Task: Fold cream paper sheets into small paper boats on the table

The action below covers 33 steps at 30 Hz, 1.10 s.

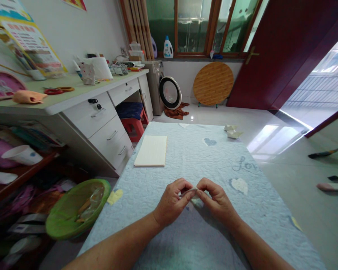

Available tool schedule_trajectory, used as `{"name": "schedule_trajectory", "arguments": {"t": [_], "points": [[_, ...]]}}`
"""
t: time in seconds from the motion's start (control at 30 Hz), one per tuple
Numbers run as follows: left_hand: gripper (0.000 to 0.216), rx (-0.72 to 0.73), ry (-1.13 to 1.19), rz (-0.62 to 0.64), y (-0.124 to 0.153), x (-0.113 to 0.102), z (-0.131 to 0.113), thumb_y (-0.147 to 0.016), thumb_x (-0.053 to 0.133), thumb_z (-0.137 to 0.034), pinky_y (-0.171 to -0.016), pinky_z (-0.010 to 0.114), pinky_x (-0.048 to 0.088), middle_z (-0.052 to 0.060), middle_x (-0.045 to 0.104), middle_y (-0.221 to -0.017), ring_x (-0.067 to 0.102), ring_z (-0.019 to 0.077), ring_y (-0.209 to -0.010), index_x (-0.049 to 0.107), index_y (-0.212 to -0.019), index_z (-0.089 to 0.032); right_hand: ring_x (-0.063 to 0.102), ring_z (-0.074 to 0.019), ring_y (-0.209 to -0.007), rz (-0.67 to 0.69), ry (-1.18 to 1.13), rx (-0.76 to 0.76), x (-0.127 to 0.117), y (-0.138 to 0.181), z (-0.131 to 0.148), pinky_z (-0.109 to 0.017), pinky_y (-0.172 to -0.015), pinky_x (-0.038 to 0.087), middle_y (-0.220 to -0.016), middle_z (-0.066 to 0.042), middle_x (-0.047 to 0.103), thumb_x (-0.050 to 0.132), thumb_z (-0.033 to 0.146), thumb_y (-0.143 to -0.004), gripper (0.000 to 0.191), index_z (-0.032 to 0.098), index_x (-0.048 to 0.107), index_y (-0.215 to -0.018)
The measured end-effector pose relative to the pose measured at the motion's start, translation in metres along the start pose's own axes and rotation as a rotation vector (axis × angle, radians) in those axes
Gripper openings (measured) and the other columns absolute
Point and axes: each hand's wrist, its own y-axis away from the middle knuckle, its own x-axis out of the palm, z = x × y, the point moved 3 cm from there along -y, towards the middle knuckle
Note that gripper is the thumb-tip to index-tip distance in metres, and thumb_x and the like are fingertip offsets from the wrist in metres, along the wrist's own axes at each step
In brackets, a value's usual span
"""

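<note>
Both my hands meet over the near middle of the cloth-covered table (183, 150). My left hand (174, 197) pinches one side of a small whitish piece of folded paper (195, 189), and my right hand (215, 198) pinches the other side. Fingers cover most of the paper, so its shape is hard to make out. Beyond my left hand lies a pad of pale lined paper (152, 150). Two small folded paper shapes, like boats (233, 133), sit at the far right corner of the table.
A green basket (56, 210) with plastic wrapping in it stands left of the table. Behind it is a white desk (87, 116) with drawers, scissors (58, 90) and clutter. A red stool (133, 125), an open washing machine (154, 86) and a round wooden tabletop (213, 83) are farther back.
</note>
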Motion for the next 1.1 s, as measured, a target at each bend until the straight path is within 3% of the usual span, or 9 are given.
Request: {"name": "schedule_trajectory", "arguments": {"t": [0.43,0.73,0.93,1.1], "points": [[0.023,0.026,-0.041,0.0,-0.003,0.001,0.002,-0.09,0.063,-0.034,-0.07,0.026,0.041,0.001,0.062,-0.071,0.056,0.0156,-0.072,0.067,-0.074,-0.018,0.05,-0.0158,-0.071,-0.036,-0.066,-0.013,-0.002,-0.001,0.001,-0.029,-0.068,0.039,-0.072,0.0,0.052,0.062,0.04,-0.089,0.025,0.021,0.06,-0.073],[0.028,-0.002,-0.041,-0.014,-0.005,-0.006,0.002,-0.09,0.061,-0.033,-0.066,0.026,0.04,0.001,0.061,-0.065,0.054,0.0153,-0.067,0.067,-0.068,-0.018,0.037,-0.011,-0.056,-0.096,-0.379,0.178,-0.009,0.0,-0.014,-0.024,-0.051,0.028,-0.062,0.004,0.043,0.068,0.048,-0.084,0.033,0.02,0.056,-0.07],[0.03,-0.056,-0.031,0.019,-0.005,-0.005,0.003,-0.091,0.058,-0.034,-0.064,0.026,0.039,0.001,0.061,-0.066,0.054,0.0145,-0.065,0.067,-0.069,-0.017,0.036,-0.0095,-0.054,-0.105,-0.434,0.227,-0.008,0.0,-0.014,-0.023,-0.05,0.026,-0.059,0.005,0.043,0.069,0.049,-0.082,0.036,0.019,0.054,-0.069],[0.027,-0.131,0.02,0.002,-0.004,-0.004,0.01,-0.089,0.061,-0.034,-0.06,0.024,0.037,0.001,0.061,-0.065,0.053,0.0136,-0.063,0.068,-0.07,-0.015,0.037,-0.0099,-0.055,-0.09,-0.345,0.238,-0.008,-0.001,-0.014,-0.024,-0.051,0.027,-0.06,0.004,0.044,0.068,0.053,-0.081,0.037,0.019,0.055,-0.071]]}}
